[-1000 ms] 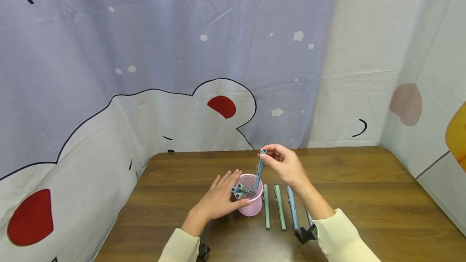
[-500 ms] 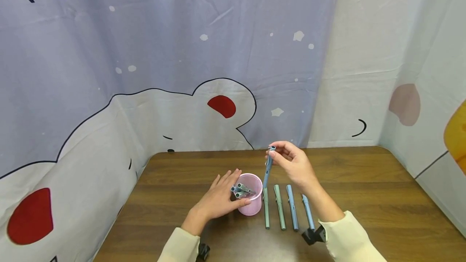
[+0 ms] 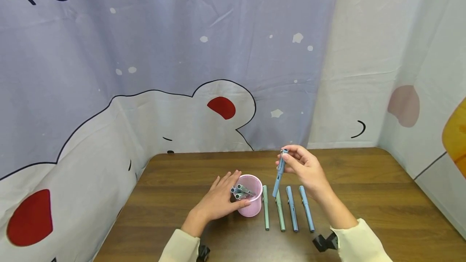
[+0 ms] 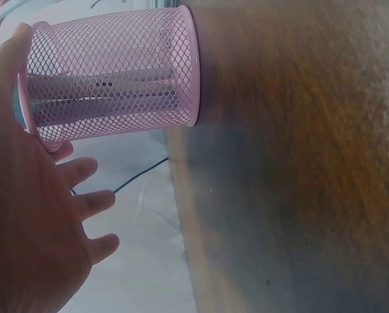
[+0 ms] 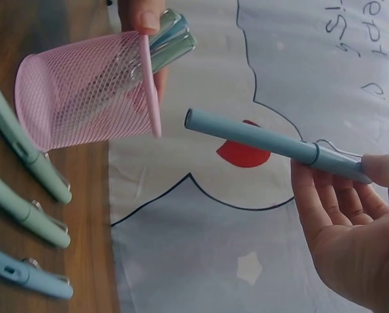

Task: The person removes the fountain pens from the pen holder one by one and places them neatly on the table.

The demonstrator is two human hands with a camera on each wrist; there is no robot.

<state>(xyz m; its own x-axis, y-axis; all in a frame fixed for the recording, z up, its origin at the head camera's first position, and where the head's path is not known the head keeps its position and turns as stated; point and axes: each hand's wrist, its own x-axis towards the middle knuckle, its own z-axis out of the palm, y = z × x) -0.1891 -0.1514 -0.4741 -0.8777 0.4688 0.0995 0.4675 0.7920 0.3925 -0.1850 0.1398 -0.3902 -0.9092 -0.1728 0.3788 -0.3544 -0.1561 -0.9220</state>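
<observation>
My right hand pinches a blue capped pen near its clip end, raised over the table with the other end tilted down. In the right wrist view, thumb and fingertips hold that blue pen by its clip end. My left hand rests against a pink mesh pen cup, straight fingers spread at its left side, thumb across the near rim. Several pens lean inside the cup toward that hand. Right of the cup lie two green pens and two blue pens in a row.
Everything stands on a brown wooden table. Behind it hangs a printed cloth with a cartoon drawing, reaching the table's back edge. A black wrist camera sits below the right forearm.
The right hand has carried the blue pen out of the cup and to the right, over the row of pens. The left hand and cup have stayed in place.
</observation>
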